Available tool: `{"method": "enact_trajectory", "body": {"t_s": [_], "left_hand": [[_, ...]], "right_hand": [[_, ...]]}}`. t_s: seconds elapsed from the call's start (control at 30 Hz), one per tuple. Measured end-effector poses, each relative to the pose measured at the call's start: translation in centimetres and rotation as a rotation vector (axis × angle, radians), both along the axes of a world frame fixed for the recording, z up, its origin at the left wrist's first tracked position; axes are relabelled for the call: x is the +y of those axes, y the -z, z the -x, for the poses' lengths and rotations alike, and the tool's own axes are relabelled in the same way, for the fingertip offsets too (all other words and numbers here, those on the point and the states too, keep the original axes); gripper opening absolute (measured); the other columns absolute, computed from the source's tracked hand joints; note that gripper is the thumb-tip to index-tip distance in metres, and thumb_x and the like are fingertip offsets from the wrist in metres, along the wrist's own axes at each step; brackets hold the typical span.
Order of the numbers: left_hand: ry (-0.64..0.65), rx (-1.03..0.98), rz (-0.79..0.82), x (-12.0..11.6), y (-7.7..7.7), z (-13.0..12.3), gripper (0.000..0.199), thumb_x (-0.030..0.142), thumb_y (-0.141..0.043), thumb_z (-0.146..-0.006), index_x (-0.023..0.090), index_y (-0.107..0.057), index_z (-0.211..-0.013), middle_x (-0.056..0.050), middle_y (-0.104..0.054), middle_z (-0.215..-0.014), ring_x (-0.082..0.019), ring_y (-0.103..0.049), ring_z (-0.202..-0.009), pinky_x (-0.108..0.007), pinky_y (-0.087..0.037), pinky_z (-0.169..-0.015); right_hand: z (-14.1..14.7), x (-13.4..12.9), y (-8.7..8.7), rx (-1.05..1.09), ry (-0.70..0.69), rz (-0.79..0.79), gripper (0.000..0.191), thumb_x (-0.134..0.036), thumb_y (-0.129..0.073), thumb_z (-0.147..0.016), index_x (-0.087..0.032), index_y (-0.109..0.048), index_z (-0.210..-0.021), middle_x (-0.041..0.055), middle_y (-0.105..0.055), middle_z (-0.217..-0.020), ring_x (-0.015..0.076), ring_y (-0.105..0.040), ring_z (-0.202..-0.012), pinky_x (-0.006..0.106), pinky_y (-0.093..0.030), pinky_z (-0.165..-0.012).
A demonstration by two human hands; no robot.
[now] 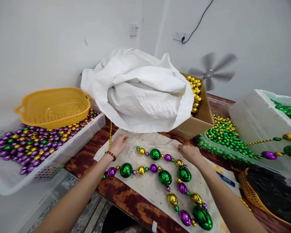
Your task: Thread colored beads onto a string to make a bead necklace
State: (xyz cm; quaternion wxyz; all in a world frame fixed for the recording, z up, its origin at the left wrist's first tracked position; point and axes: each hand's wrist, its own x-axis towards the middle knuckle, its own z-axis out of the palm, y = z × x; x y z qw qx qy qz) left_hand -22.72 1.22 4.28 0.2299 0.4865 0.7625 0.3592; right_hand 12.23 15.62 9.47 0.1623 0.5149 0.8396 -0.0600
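Observation:
A string of large beads [165, 177], metallic green, gold and purple, lies in a loop on a pale cloth [145, 194]. My left hand [118, 146], with a beaded bracelet at its wrist, is at the cloth's far left, left of the string's upper end. Its fingers look drawn together; what they hold, if anything, is too small to make out. Right of that upper row, my right hand [189, 152] is curled closed near a gold bead, its grip hidden. A thin gold bead strand [110, 134] hangs beside my left hand.
A white woven sack [145, 106] rises behind the cloth, beside a cardboard box [196, 124] of gold beads. Left, a yellow basket [55, 121] rests on a white crate [80, 147] of beads. Right are a clear bin [215, 147], a blue marker [225, 179] and a spinning fan [208, 74].

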Motion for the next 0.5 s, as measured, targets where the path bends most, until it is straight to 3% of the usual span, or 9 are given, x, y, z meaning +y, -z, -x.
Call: {"method": "enact_trajectory", "body": {"t_s": [0.13, 0.23, 0.33, 0.43, 0.5], "left_hand": [[-0.064, 0.128, -0.016, -0.6, -0.3, 2.6, 0.024, 0.014, -0.051, -0.084, 0.018, -0.071, -0.097, -0.012, -0.071, -0.102, -0.027, -0.064, -0.101, -0.041, -0.047, -0.098], [-0.155, 0.207, -0.055, -0.4, -0.7, 4.6, 0.033, 0.013, -0.047, -0.086, 0.015, -0.066, -0.112, -0.016, -0.066, -0.112, -0.031, -0.058, -0.113, -0.046, -0.042, -0.105], [-0.207, 0.233, -0.096, 0.8, -0.7, 5.8, 0.039, 0.009, -0.046, -0.085, 0.012, -0.061, -0.120, -0.019, -0.062, -0.118, -0.033, -0.055, -0.117, -0.050, -0.039, -0.108], [-0.204, 0.202, -0.134, 2.6, -0.4, 6.5, 0.038, 0.007, -0.047, -0.083, 0.010, -0.061, -0.118, -0.021, -0.060, -0.120, -0.034, -0.053, -0.120, -0.050, -0.038, -0.109], [-0.192, 0.164, -0.162, 3.9, -0.2, 6.9, 0.037, 0.008, -0.050, -0.084, 0.010, -0.060, -0.120, -0.021, -0.059, -0.125, -0.034, -0.050, -0.124, -0.051, -0.037, -0.110]], "right_hand": [[1.8, 0.6, -0.2, 0.030, 0.008, -0.007, 0.021, -0.030, -0.056, -0.095, -0.019, -0.072, -0.103, 0.0180, -0.074, -0.108, 0.0337, -0.071, -0.101, 0.041, -0.052, -0.080], [5.1, 1.1, -0.3, 0.468, 0.156, 0.257, 0.039, -0.045, -0.045, -0.100, -0.018, -0.065, -0.120, 0.0152, -0.072, -0.116, 0.0255, -0.074, -0.087, 0.033, -0.055, -0.071], [8.8, 1.2, -0.1, 0.913, 0.390, 0.587, 0.048, -0.049, -0.046, -0.099, -0.012, -0.059, -0.127, 0.0142, -0.075, -0.102, 0.0191, -0.073, -0.066, 0.026, -0.053, -0.054], [11.7, 1.2, -0.9, 1.122, 0.455, 0.617, 0.043, -0.045, -0.049, -0.097, -0.012, -0.065, -0.119, 0.0107, -0.075, -0.088, 0.0151, -0.068, -0.058, 0.022, -0.048, -0.048], [13.0, 1.6, -2.7, 1.222, 0.345, 0.611, 0.040, -0.046, -0.053, -0.094, -0.014, -0.072, -0.108, 0.0116, -0.076, -0.096, 0.0160, -0.071, -0.068, 0.023, -0.052, -0.054]]}}
